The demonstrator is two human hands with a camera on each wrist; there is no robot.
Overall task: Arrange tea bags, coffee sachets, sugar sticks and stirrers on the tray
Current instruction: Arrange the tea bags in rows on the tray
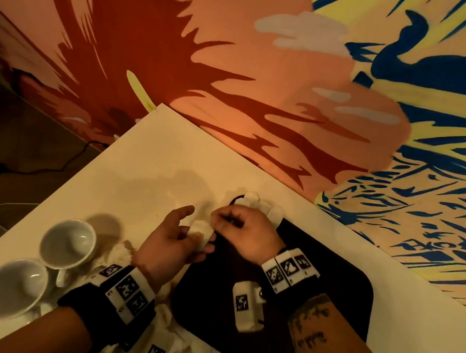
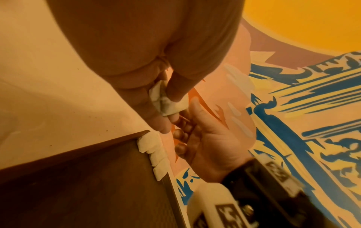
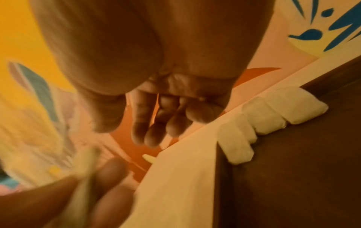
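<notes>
My left hand (image 1: 198, 239) pinches a small white sachet (image 1: 202, 229) between thumb and fingers just off the far left corner of the dark tray (image 1: 322, 276). The left wrist view shows that sachet (image 2: 170, 102) held in the left hand (image 2: 166, 111). Close beside it, my right hand (image 1: 221, 221) hovers with loosely bent fingers. The right wrist view shows nothing between the right hand's (image 3: 126, 132) thumb and fingers. A row of white sachets (image 1: 260, 205) lies overlapping along the tray's far corner, seen from the wrists as sachets (image 2: 154, 154) and sachets (image 3: 263, 120).
Two white cups (image 1: 68, 243) (image 1: 14, 286) lie tipped on the cream table (image 1: 169, 163) at the left. Crumpled white packets (image 1: 118, 253) lie beside and under my left wrist. A painted wall runs along the table's far edge. Cables cross the floor at left.
</notes>
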